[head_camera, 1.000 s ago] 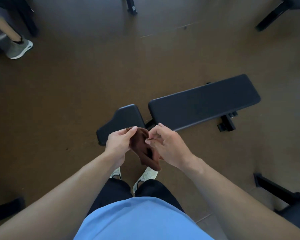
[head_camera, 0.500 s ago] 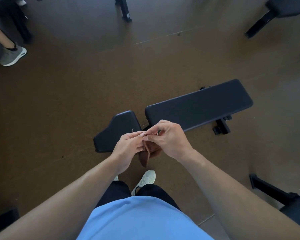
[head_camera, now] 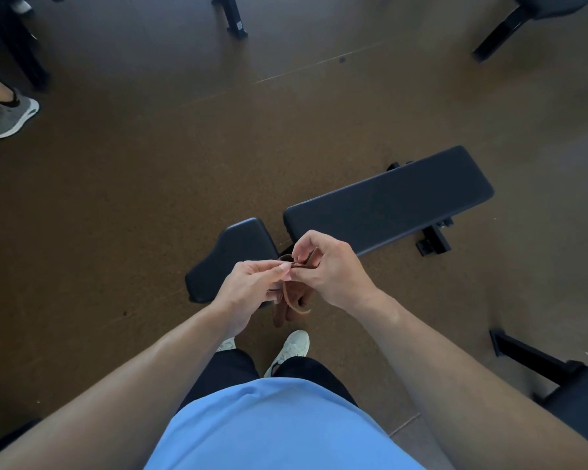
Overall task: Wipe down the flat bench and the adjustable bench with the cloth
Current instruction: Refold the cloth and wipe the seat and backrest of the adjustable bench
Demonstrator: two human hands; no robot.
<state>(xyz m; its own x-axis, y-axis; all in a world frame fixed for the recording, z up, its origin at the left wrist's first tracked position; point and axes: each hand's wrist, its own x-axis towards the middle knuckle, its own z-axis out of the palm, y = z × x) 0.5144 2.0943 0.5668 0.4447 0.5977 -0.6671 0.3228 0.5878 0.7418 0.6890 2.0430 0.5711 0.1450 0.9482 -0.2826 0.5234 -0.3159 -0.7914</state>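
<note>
A black adjustable bench lies low on the brown floor in front of me, with a long back pad [head_camera: 387, 201] and a short seat pad [head_camera: 231, 256]. I hold a small brown cloth [head_camera: 287, 308] above the gap between the pads. My left hand [head_camera: 252, 290] pinches its top edge with fingertips. My right hand [head_camera: 330, 269] pinches the same edge from the other side, fingers curled. The cloth hangs folded below my hands, mostly hidden by them.
Black bench legs stand at the top centre [head_camera: 231, 18] and top right [head_camera: 503, 35]. Another dark bench frame [head_camera: 537, 361] sits at the lower right. Another person's foot in a grey shoe [head_camera: 11, 117] is at the far left. My own white shoes [head_camera: 291, 347] stand just behind the bench.
My hands have come together on the cloth's top edge, and the cloth has gone from an open bunch to a narrow folded strip hanging below them. The view has shifted slightly.
</note>
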